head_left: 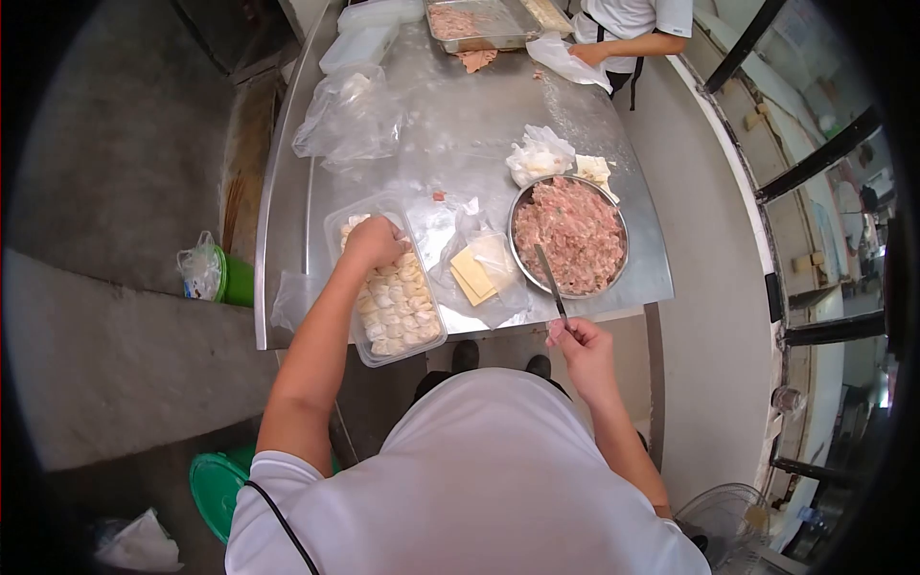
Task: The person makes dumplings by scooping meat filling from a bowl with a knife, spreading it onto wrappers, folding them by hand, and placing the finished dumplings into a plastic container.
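Note:
My left hand (379, 241), its fingers curled together and pointing down, is in the far half of a clear plastic container (422, 353). Rows of small folded dumplings (398, 305) lie in this container. Whatever those fingers hold is hidden beneath the hand. My right hand (586, 356) is closed around a thin table knife (551, 278), whose blade points up and left over the near rim of a metal bowl (627, 251). Pinkish minced meat (567, 230) is heaped in the bowl. Between container and bowl, square yellow wrappers (472, 277) rest on a plastic bag (503, 311).
White bags (540, 153) and a pale block (596, 172) sit behind the bowl. Crumpled plastic (355, 115) lies at the table's left. A metal tray (479, 40) with meat stands at the far end, near another person's hand (589, 53) on a bag.

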`<state>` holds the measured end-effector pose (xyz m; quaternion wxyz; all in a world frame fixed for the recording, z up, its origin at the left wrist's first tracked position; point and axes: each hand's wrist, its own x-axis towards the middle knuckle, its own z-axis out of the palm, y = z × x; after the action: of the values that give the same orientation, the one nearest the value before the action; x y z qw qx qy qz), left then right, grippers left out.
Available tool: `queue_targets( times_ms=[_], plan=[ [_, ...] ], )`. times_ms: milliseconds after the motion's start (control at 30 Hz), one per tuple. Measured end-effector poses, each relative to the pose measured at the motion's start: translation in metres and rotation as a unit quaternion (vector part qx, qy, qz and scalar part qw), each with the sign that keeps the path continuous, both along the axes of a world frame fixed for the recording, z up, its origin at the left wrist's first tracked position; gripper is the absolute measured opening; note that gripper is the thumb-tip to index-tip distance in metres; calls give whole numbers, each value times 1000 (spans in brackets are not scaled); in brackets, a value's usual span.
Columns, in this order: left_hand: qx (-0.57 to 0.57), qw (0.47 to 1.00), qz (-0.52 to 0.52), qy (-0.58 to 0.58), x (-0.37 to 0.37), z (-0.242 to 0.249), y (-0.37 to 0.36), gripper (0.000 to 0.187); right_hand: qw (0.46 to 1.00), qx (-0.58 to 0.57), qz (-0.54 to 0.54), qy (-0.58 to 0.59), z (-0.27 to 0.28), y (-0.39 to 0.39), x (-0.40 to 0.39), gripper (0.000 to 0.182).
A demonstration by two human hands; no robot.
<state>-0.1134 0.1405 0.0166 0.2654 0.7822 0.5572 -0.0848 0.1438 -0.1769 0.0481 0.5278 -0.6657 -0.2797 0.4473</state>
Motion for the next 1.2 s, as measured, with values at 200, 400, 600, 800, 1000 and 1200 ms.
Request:
queue_targets(
  times_ms=[200, 400, 600, 800, 1000, 1200],
  plan=[
    [43, 995, 52, -67, -8, -6, 3, 27, 1000, -2, 0, 2, 11, -2, 13, 20],
    [79, 994, 53, -58, -4, -12, -4, 27, 1000, 3, 1, -1, 6, -7, 29, 21],
    [24, 980, 154, -121, -11, -4, -2, 30, 1000, 2, 6, -4, 0, -15, 44, 21],
    [109, 925, 130, -340, 37, 3, -66, 25, 1000, -25, 9, -1, 15, -20, 50, 18],
    [129, 981, -48, -136, 99, 6, -130, 38, 1000, -12, 20, 6, 9, -25, 52, 17],
    [147, 970, -65, -180, 107, -12, -129, 39, 1000, -17, 22, -2, 5, -38, 58, 16]
  ],
)
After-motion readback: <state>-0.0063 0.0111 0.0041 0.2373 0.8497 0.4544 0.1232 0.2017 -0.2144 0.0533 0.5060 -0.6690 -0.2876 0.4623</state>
